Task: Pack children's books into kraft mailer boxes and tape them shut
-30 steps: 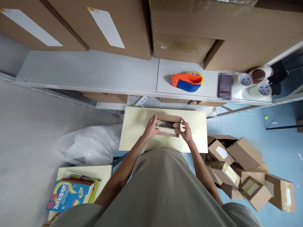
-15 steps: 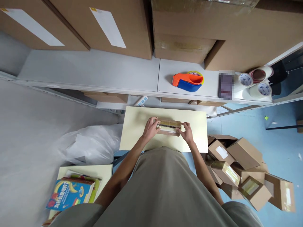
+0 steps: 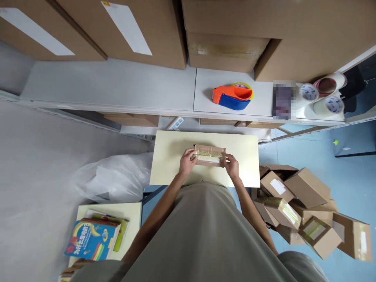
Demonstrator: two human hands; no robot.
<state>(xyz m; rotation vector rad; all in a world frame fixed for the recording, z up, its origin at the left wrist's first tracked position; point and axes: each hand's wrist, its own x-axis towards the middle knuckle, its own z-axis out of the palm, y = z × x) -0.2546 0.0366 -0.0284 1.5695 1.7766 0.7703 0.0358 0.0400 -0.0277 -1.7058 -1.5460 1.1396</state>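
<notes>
A small brown cardboard box lies on the cream tabletop in front of me, with clear yellowish tape and a white label strip along its upper side. My left hand grips its left end, thumb toward the near side and fingers over the far side. At the opposite end, my right hand holds the box between thumb and fingers. The flaps look pressed together along the middle. Whatever is inside the box is hidden.
An orange and blue tape dispenser rests on the grey shelf, with tape rolls at its right. Cardboard boxes are heaped on the right floor. On the left are a white plastic bag and books on a side table.
The dark gap along the middle of the box has closed as the flaps came together. Both hands stay at its ends. The view has shifted slightly.
</notes>
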